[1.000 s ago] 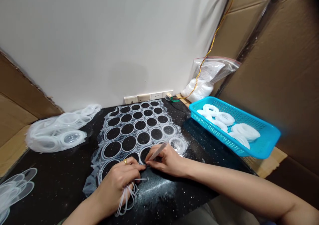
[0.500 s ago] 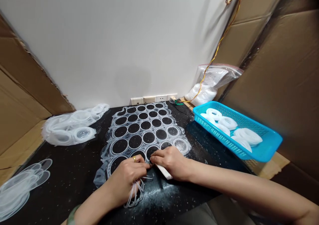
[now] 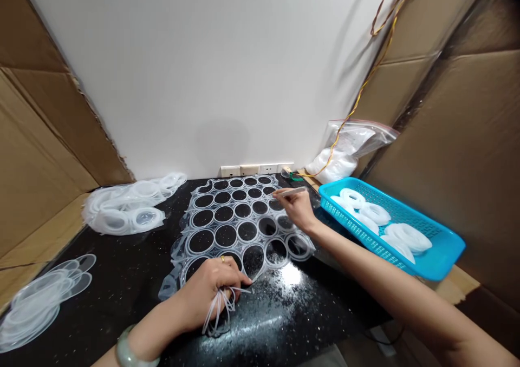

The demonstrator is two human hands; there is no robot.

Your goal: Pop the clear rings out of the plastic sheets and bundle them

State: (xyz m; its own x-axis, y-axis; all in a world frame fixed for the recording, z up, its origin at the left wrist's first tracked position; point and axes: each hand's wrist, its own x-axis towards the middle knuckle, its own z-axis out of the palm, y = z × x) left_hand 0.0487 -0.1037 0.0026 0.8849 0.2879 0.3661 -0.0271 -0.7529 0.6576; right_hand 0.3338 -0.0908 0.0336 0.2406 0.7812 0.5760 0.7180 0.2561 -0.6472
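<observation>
A translucent sheet (image 3: 239, 226) with rows of round holes lies on the black speckled table. My left hand (image 3: 219, 280) is closed at its near edge, fingertips pressed on the rim of a front ring. A bundle of thin clear strands (image 3: 218, 314) hangs from that hand's curled fingers. Over the sheet's right side, my right hand (image 3: 298, 207) is raised, pinching a slim, pale stick-like tool (image 3: 291, 192) that points left. Whether its tip touches the sheet cannot be made out.
To the right stands a blue basket (image 3: 447, 248) holding white rings (image 3: 376, 214). Translucent ring sheets (image 3: 125, 204) and a pile of clear oval pieces (image 3: 44, 296) lie at left. A plastic bag (image 3: 337, 158) and a twisted cable (image 3: 357, 99) are at the back right.
My right hand has lifted from the sheet's near edge and moved up and right with the pale tool. My left hand has stayed almost in place. The view has shifted slightly.
</observation>
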